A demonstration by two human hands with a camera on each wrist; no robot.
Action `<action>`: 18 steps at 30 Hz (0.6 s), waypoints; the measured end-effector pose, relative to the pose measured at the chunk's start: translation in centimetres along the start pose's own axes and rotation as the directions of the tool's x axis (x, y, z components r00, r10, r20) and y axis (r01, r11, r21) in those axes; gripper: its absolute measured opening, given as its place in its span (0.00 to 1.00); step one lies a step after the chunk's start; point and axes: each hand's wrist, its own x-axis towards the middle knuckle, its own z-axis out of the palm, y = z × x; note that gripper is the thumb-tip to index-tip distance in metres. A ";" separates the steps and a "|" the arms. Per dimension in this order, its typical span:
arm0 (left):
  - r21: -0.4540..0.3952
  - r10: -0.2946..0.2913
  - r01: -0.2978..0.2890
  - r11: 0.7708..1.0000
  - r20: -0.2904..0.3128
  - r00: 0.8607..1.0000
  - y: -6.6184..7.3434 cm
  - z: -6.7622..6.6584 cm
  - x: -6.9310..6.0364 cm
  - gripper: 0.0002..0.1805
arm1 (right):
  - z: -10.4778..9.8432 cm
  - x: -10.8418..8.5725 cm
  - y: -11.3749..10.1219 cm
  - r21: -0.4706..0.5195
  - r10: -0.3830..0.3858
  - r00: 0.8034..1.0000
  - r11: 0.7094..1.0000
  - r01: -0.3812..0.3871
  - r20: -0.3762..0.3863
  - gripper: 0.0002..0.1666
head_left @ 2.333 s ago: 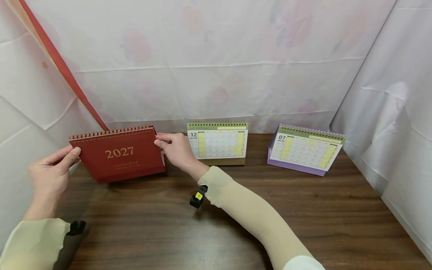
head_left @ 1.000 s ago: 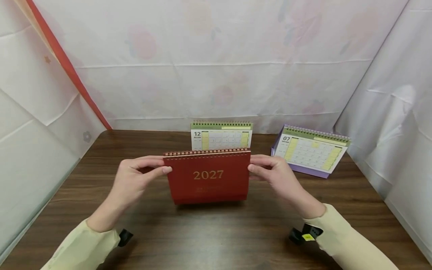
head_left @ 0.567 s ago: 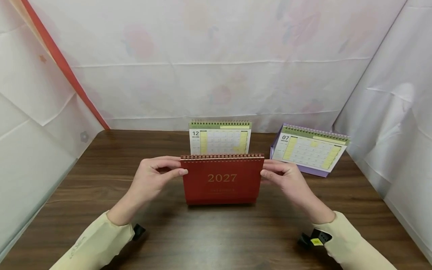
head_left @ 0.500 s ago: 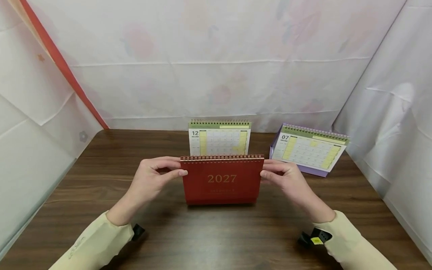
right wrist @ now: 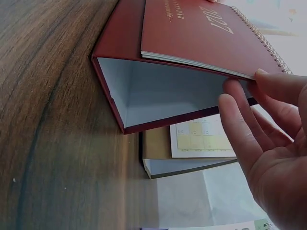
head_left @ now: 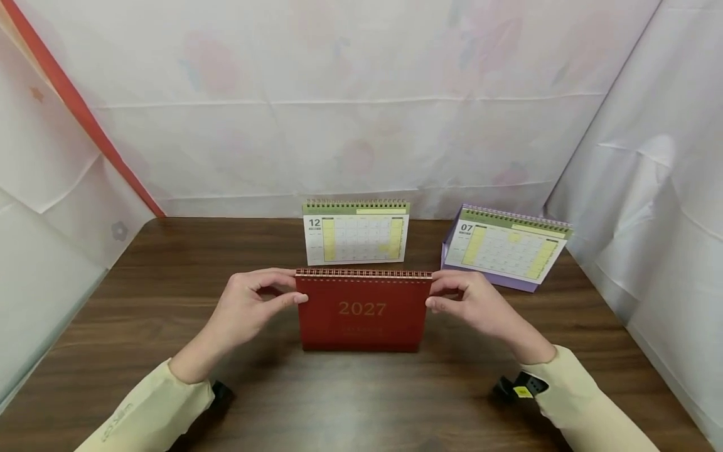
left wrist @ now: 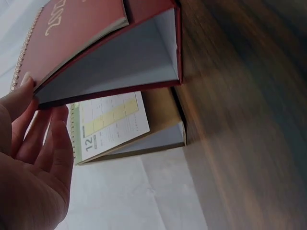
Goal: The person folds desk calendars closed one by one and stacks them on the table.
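A red desk calendar [head_left: 361,317] marked 2027 stands upright on the wooden table, its spiral binding along the top. My left hand [head_left: 245,307] pinches its upper left edge, thumb on the front cover and fingers behind. At the upper right edge my right hand [head_left: 480,301] holds it the same way. Both wrist views show the hollow triangular stand of the red calendar [left wrist: 120,57], with its base on or very near the tabletop. Directly behind it is a desk calendar [head_left: 356,235] showing month 12; its gold-brown base [left wrist: 160,110] appears in the left wrist view.
A purple-based desk calendar [head_left: 503,245] showing month 07 stands angled at the back right. White cloth [head_left: 339,125] hangs behind the table, and another cloth [head_left: 672,188] hangs along the right side. The brown table [head_left: 141,301] extends left and in front.
Both hands have carried the red calendar from the back left to the front middle, before the month 12 calendar. Over the last half second it has come slightly nearer and lower.
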 end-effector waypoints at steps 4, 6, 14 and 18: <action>0.051 0.019 -0.021 0.999 0.038 0.999 -0.1 -0.1 0.2 0.07 | 0.0 0.2 0.2 0.034 0.018 1.000 0.999 -0.018 -0.003 0.03; 0.091 0.033 -0.038 0.995 0.063 0.997 -0.1 -0.3 0.1 0.07 | 0.0 0.3 0.4 0.007 0.011 1.000 1.000 -0.011 0.001 0.03; 0.205 -0.035 -0.010 0.979 0.213 0.976 0.0 -0.5 0.3 0.07 | -0.5 0.2 0.7 -0.157 -0.078 0.992 0.983 0.094 0.104 0.03; 0.201 -0.033 -0.010 0.980 0.211 0.977 -0.3 -0.1 -0.3 0.08 | -0.2 0.1 0.9 -0.205 -0.141 0.981 0.964 0.167 0.136 0.04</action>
